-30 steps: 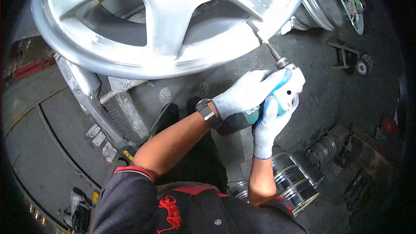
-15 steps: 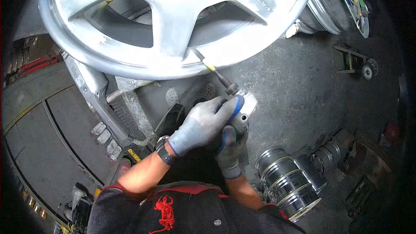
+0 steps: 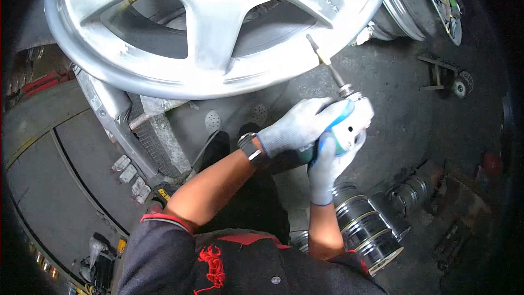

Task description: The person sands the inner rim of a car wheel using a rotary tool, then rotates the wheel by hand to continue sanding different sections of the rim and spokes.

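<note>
Both my hands, in grey-white gloves with blue palms, are wrapped around a hand grinder (image 3: 344, 134). My left hand (image 3: 303, 123) grips it from the left and above, near the pale metal head. My right hand (image 3: 329, 164) closes around it from below. Out of the head runs a narrow shaft (image 3: 337, 78) with a yellow band and a slim dark tip (image 3: 312, 42). This tip overlaps the lower right rim of a large silver alloy wheel (image 3: 204, 27) in view. Part of the grinder's body is hidden behind the gloves.
A metal stand (image 3: 112, 109) supports the wheel at left. Stacked shiny rims (image 3: 360, 224) lie at lower right, with another rim (image 3: 401, 8) at upper right. A small wheeled frame (image 3: 445, 74) stands on the right of the grey floor (image 3: 393, 98).
Both hands have carried the grinder up and to the right. Its tip has shifted from near the wheel's central lower spoke toward the rim's right side. The view has shifted slightly.
</note>
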{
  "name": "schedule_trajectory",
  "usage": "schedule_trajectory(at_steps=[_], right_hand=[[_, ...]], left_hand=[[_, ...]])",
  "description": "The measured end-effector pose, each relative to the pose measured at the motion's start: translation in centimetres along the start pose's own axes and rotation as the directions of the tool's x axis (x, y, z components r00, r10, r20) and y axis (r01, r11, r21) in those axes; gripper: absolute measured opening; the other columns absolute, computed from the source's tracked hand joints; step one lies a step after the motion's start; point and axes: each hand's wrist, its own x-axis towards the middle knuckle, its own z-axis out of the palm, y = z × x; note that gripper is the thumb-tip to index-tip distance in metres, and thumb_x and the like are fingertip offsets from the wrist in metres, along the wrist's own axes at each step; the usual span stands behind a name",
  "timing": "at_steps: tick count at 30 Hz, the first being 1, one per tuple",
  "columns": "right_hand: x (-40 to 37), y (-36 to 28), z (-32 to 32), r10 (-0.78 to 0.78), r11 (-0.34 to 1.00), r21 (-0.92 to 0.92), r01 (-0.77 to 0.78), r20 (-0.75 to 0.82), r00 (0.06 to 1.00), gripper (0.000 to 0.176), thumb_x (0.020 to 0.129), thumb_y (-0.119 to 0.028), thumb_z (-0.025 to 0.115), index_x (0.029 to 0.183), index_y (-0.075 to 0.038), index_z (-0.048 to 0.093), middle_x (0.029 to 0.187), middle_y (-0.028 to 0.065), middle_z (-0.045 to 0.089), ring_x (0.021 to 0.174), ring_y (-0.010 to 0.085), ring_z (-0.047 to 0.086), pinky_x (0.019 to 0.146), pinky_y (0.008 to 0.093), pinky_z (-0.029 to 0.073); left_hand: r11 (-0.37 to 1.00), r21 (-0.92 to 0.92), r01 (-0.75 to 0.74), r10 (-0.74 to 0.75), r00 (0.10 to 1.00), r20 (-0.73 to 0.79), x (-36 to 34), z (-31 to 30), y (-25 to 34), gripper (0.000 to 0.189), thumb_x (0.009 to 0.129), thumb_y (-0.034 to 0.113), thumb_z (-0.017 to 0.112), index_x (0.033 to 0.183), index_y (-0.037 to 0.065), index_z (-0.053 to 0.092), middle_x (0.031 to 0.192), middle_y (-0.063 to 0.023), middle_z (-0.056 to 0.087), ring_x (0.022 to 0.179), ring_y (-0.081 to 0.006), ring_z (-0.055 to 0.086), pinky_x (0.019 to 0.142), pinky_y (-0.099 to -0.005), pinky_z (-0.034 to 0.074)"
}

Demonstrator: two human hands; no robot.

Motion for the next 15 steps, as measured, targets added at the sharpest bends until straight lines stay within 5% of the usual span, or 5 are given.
schedule_trajectory(at_steps=[2, 4, 10, 14, 15], right_hand=[[-2.0, 0.4, 0.5, 0.088, 0.991, 0.102, -0.086, -0.015, 0.996, 0.095, 0.079, -0.026, 0.077, 0.148, 0.005, 0.019, 0.141, 0.0196, 0.037, 0.135, 0.0291, 0.037, 0.114, 0.0436, 0.029], [-4.0, 0.4, 1.0, 0.078, 0.992, 0.087, -0.089, 0.117, 0.99, 0.101, 0.079, -0.03, 0.081, 0.148, 0.006, 0.017, 0.144, 0.0201, 0.036, 0.136, 0.0299, 0.036, 0.114, 0.0441, 0.029], [-8.2, 0.7, 1.8, 0.37, 0.913, 0.121, -0.391, 0.165, 0.914, 0.085, 0.084, -0.044, 0.073, 0.144, 0.0, 0.032, 0.134, 0.0124, 0.048, 0.121, 0.0226, 0.049, 0.101, 0.0359, 0.041], [-5.3, 1.2, 0.1, 0.335, 0.864, 0.307, -0.4, 0.242, 0.911, 0.088, 0.081, -0.03, 0.077, 0.146, 0.0, 0.025, 0.132, 0.012, 0.045, 0.122, 0.0234, 0.046, 0.104, 0.0358, 0.039], [-4.2, 0.6, 0.2, 0.349, 0.84, 0.378, -0.389, 0.172, 0.921, 0.085, 0.081, -0.029, 0.075, 0.145, 0.0, 0.027, 0.128, 0.0104, 0.047, 0.119, 0.0225, 0.047, 0.103, 0.0355, 0.039]], left_hand=[[0.975, 0.202, -0.094, 0.113, 0.99, -0.086, -2.6, -0.8, 1.5, 0.043, 0.103, 0.031, 0.047, 0.122, -0.005, 0.06, 0.106, -0.0191, 0.067, 0.101, -0.0215, 0.063, 0.092, -0.0329, 0.048], [0.931, -0.186, 0.315, -0.318, 0.948, 0.013, -4.2, -1.6, 2.1, 0.049, 0.102, 0.037, 0.047, 0.122, -0.006, 0.059, 0.104, -0.0194, 0.066, 0.099, -0.0268, 0.063, 0.092, -0.033, 0.047], [0.846, 0.069, 0.529, -0.514, 0.842, -0.163, -7.8, -2.4, 5.8, 0.057, 0.1, 0.05, 0.046, 0.111, -0.003, 0.063, 0.102, -0.0267, 0.066, 0.099, -0.0401, 0.066, 0.087, -0.0417, 0.049], [0.876, -0.03, 0.482, -0.482, 0.866, -0.136, -5.5, -0.6, 4.2, 0.049, 0.103, 0.041, 0.045, 0.115, -0.003, 0.06, 0.101, -0.0195, 0.066, 0.094, -0.0314, 0.065, 0.088, -0.0357, 0.048], [0.97, 0.091, 0.228, -0.221, 0.972, -0.073, -4.9, -0.4, 3.5, 0.043, 0.103, 0.034, 0.045, 0.119, -0.004, 0.058, 0.104, -0.0206, 0.066, 0.096, -0.035, 0.064, 0.088, -0.0372, 0.049]])
